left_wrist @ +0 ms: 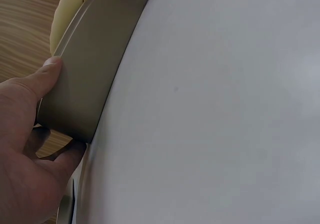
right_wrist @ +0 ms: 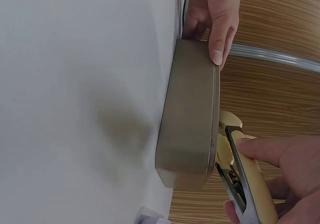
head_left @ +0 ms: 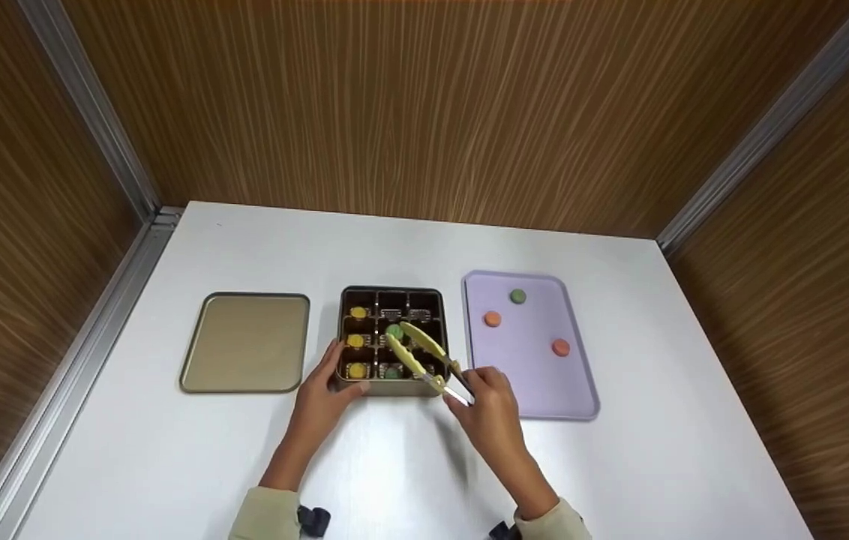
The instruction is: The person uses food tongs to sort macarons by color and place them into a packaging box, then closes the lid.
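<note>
A dark, divided tin box point(head_left: 388, 388) stands mid-table. My left hand point(head_left: 319, 401) grips its front left corner, with the thumb on the front rim in the left wrist view. In my right hand point(head_left: 496, 409) are yellow-tipped tongs point(right_wrist: 257, 189), reaching over the box from the front right. Between the tong tips is a round green piece point(head_left: 394, 331) at the centre compartment; whether it touches the bottom I cannot tell. Round yellow pieces point(head_left: 357, 370) fill the left column's compartments, one in each. Another green piece point(head_left: 393, 373) lies in the front middle compartment.
Right of the box lies a lilac tray point(head_left: 522, 382) holding a green piece point(head_left: 517, 296), an orange piece point(head_left: 493, 319) and a red-orange piece point(head_left: 561, 347). A flat gold lid point(head_left: 246, 343) lies to the left. Wood-grain panels point(head_left: 394, 112) enclose the white table point(head_left: 387, 480).
</note>
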